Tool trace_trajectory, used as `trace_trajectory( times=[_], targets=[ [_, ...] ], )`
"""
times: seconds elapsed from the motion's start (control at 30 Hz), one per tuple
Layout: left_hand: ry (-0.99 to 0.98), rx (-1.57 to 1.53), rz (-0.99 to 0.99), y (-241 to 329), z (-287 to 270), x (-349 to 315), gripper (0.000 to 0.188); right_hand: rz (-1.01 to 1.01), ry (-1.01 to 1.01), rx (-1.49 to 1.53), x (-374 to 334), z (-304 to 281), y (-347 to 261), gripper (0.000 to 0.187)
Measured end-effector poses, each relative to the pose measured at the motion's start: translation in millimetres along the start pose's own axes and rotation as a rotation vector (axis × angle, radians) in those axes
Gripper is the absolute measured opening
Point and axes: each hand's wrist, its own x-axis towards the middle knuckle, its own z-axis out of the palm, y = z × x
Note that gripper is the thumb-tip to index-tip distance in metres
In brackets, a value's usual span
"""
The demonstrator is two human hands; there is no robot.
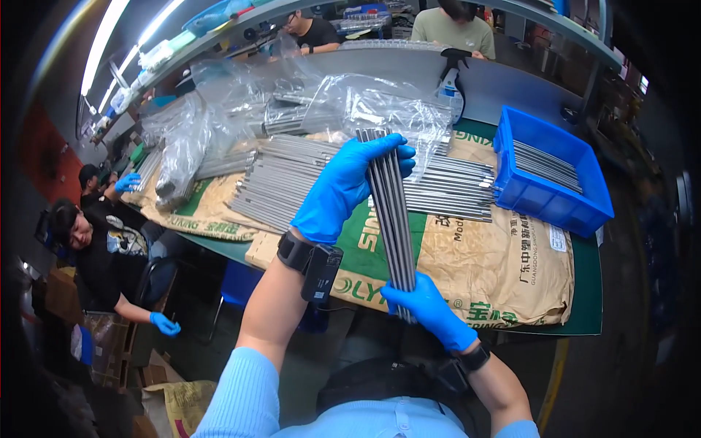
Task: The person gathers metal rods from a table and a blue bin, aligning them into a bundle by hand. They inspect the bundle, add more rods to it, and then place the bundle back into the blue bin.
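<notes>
A bundle of long, thin metal rods [392,219] is held up in front of me, slanting from its far end down toward my body. My left hand [350,179], in a blue glove, is wrapped round the bundle near the far end. Lower down, the gloved fingers of my right hand [431,306] close round the near end. Behind the bundle, loose metal rods [281,182] lie side by side on brown paper sacking. More rods [453,186] lie to the right of it, reaching toward a blue plastic bin [548,208].
Clear plastic bags [197,139] cover further rods at the back left. A spray bottle [450,87] stands near the rear panel. Brown printed paper [482,270] covers the green table [584,292]. A gloved co-worker [109,248] sits at the left; two people work beyond the panel.
</notes>
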Motion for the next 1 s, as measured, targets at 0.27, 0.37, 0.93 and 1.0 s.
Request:
trace_trajectory(
  times=[0.27, 0.37, 0.93, 1.0],
  targets=[
    [-0.012, -0.380, -0.166, -83, 59, -101, 0.037, 0.284, -0.229, 0.470, -90, 6, 1, 0.016],
    [-0.032, -0.368, -0.264, -100, 81, -144, 0.041, 0.339, -0.257, 0.506, -108, 6, 10, 0.015],
    [-0.083, -0.623, 0.122, -71, 103, -97, 0.016, 0.289, -0.265, 0.085, -130, -41, -58, 0.023],
    [-0.133, -0.611, 0.156, -63, 123, -86, 0.016, 0.239, -0.273, -0.008, -115, -50, -86, 0.026]
  ],
)
